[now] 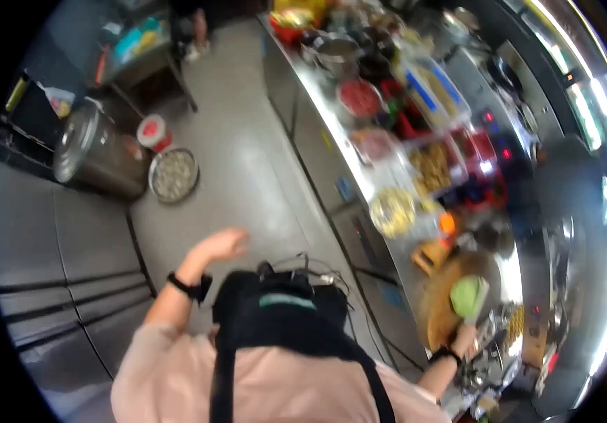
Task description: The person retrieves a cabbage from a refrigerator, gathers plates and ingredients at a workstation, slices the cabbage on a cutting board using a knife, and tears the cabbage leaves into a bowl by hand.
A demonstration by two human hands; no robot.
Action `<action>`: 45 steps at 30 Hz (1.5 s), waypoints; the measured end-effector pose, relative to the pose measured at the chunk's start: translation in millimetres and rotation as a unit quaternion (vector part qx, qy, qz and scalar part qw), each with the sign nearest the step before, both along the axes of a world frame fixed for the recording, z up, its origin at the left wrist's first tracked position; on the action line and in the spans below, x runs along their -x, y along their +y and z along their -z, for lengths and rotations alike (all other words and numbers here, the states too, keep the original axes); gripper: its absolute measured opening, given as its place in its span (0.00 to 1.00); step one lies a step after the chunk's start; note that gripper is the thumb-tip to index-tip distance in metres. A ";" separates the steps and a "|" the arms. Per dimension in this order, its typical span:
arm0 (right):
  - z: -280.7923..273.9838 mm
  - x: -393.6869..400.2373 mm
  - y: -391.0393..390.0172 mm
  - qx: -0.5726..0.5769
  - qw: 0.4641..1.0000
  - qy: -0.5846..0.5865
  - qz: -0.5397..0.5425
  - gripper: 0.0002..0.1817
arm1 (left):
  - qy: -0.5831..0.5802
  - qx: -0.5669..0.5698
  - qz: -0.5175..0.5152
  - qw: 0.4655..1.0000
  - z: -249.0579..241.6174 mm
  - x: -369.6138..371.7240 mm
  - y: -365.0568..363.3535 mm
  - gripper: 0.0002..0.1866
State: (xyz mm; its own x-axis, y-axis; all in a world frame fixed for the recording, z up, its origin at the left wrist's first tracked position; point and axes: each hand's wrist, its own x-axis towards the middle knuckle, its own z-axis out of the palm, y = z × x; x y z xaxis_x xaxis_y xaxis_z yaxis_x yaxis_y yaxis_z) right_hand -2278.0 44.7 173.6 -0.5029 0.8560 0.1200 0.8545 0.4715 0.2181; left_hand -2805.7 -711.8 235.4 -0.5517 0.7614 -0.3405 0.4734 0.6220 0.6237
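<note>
Head: right hand [465, 339] at green item [467, 296]

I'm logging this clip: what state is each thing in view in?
Left hand, raised, blurred, nothing visible in it
Right hand, at the green item, grip unclear
Green item, over the chopping board, blurred
Chopping board, partly covered
Tall pot, lid on
Basin, uncovered, holding pale pieces
</note>
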 end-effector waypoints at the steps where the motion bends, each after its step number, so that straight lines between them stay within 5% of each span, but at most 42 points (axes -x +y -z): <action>1: -32.0 31.6 -21.5 0.077 0.993 -0.090 -0.014 0.16 | -0.031 0.033 -0.044 0.998 -9.0 8.9 -30.5 0.22; 2: -115.1 130.4 -120.0 0.092 0.994 -0.015 0.052 0.16 | -0.055 0.048 -0.062 0.995 -16.0 21.8 -51.7 0.22; 5: -128.4 311.1 -262.8 0.316 0.925 0.128 -0.166 0.19 | -0.080 0.074 -0.070 0.992 13.5 109.2 -102.2 0.21; 7: -135.8 443.8 -355.2 0.519 0.829 0.105 -0.177 0.18 | -0.063 0.081 -0.067 0.992 16.7 181.2 -109.6 0.21; 9: -148.1 570.3 -428.4 0.564 0.777 0.066 -0.272 0.17 | -0.029 0.057 -0.027 0.998 14.0 267.6 -97.1 0.20; 17: -148.0 1017.1 -609.5 0.516 0.586 0.116 -0.614 0.17 | 0.032 -0.006 -0.020 0.999 -45.4 591.2 -92.9 0.18; 20: -195.5 1161.8 -676.8 0.533 0.499 0.104 -0.675 0.19 | 0.037 -0.082 -0.039 0.995 -81.4 712.1 -114.7 0.17; 24: -210.1 1340.6 -746.5 0.517 0.431 0.101 -0.733 0.18 | 0.001 -0.131 -0.084 0.988 -45.7 886.9 -178.7 0.16; 27: -222.7 1458.7 -793.0 0.476 0.466 0.056 -0.744 0.18 | -0.038 -0.159 -0.140 0.977 -29.0 991.2 -214.3 0.17; 29: -221.3 1545.6 -822.1 0.474 0.482 0.090 -0.732 0.18 | 0.025 -0.209 -0.171 0.963 -37.8 1071.3 -221.8 0.16; 31: -235.6 1630.0 -839.3 0.457 0.479 0.252 -0.706 0.19 | 0.033 -0.219 -0.162 0.962 -46.5 1162.8 -229.8 0.16; 33: -259.6 1704.3 -832.2 0.451 0.537 0.233 -0.674 0.21 | 0.045 -0.228 -0.143 0.962 -58.5 1255.2 -222.9 0.15; 38: -301.6 1888.9 -801.7 0.482 0.518 0.356 -0.611 0.20 | 0.080 -0.239 -0.068 0.965 -90.5 1462.2 -174.0 0.14; 45: -272.3 2130.2 -726.3 0.546 0.482 0.460 -0.508 0.18 | 0.101 -0.200 0.074 0.972 -95.6 1712.2 -42.7 0.13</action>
State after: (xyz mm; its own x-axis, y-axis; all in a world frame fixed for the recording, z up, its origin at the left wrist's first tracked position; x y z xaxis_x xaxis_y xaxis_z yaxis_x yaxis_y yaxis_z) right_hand -4408.2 -681.6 445.9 -0.8928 0.0295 0.4494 -0.4404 0.1521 -0.8849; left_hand -4517.8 -754.5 330.9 -0.4513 0.8863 0.1037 0.6772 0.2645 0.6866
